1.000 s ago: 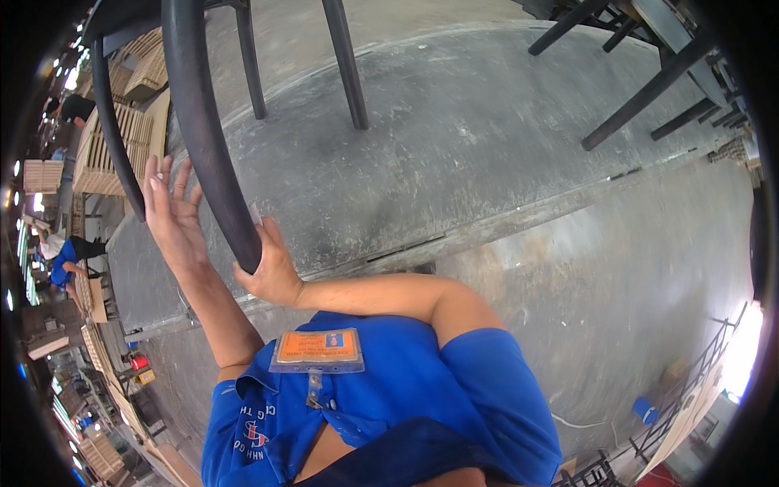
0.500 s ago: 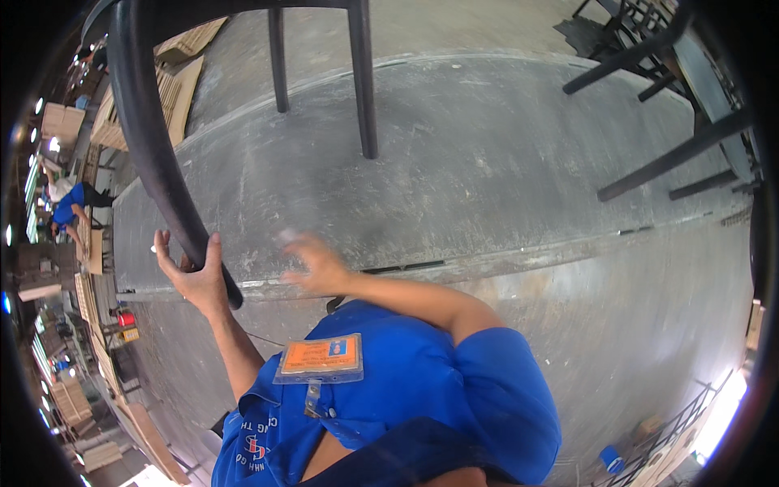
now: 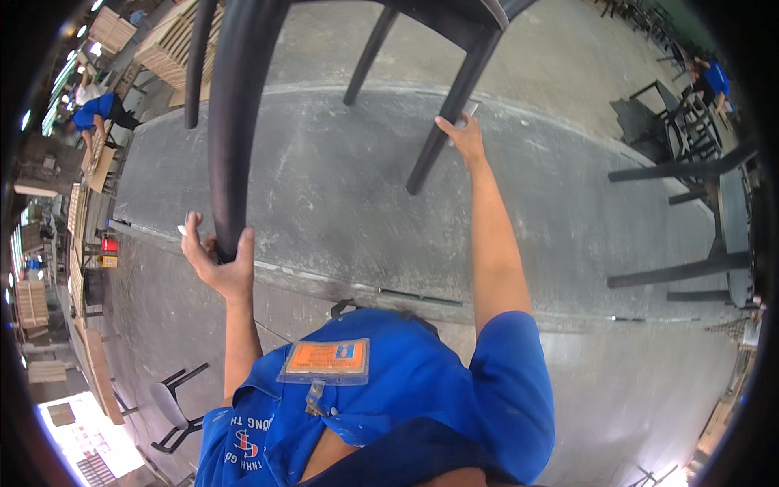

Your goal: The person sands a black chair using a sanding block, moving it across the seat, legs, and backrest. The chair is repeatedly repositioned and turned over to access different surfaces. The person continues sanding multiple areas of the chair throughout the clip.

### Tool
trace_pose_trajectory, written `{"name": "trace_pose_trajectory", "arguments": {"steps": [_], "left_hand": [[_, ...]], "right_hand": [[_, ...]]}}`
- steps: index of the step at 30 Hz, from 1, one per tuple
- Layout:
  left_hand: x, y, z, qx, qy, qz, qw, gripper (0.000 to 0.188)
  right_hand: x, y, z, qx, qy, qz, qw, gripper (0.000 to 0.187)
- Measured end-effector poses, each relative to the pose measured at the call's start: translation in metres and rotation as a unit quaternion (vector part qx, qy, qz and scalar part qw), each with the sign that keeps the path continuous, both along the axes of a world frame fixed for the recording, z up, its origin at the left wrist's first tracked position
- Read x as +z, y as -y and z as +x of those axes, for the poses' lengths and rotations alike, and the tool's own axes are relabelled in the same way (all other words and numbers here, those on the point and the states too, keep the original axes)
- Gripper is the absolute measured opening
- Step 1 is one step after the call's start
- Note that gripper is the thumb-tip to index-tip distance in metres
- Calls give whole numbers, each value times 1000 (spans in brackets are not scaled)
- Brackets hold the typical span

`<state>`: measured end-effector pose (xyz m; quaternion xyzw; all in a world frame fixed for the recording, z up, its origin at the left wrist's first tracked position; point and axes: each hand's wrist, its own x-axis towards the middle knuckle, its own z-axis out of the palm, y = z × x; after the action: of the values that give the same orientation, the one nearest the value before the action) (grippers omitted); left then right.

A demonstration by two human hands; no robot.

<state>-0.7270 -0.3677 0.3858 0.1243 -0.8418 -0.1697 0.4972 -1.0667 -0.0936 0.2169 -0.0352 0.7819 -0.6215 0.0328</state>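
One dark chair (image 3: 446, 18) spans the top of the view, its legs reaching down over a broad gray table (image 3: 333, 191). The left hand (image 3: 219, 253) grasps the low end of the chair's thick, curved near piece (image 3: 235, 122), thumb to the right, fingers to the left. Farther out, the right hand (image 3: 461, 138) grips a small pale piece (image 3: 471, 108) at a slimmer leg (image 3: 434, 150). Another dark chair (image 3: 677, 273) shows at right.

So the chair (image 3: 235, 105) here is basically all black, shirt (image 3: 414, 365) is bright blue with red-and-white print, badge (image 3: 324, 359) mostly orange. Work surface (image 3: 341, 195) is grey with paler scuffs, wood slats (image 3: 182, 50) striped tan.
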Motion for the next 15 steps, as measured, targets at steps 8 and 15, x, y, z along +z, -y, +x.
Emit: {"name": "trace_pose_trajectory", "arguments": {"steps": [8, 15], "left_hand": [[-53, 40, 43, -22, -8, 142, 990, 78], [-68, 67, 87, -34, -32, 356, 933, 73]], "right_hand": [[-7, 56, 13, -15, 22, -139, 990, 21], [76, 35, 90, -62, -15, 5, 998, 18]]}}
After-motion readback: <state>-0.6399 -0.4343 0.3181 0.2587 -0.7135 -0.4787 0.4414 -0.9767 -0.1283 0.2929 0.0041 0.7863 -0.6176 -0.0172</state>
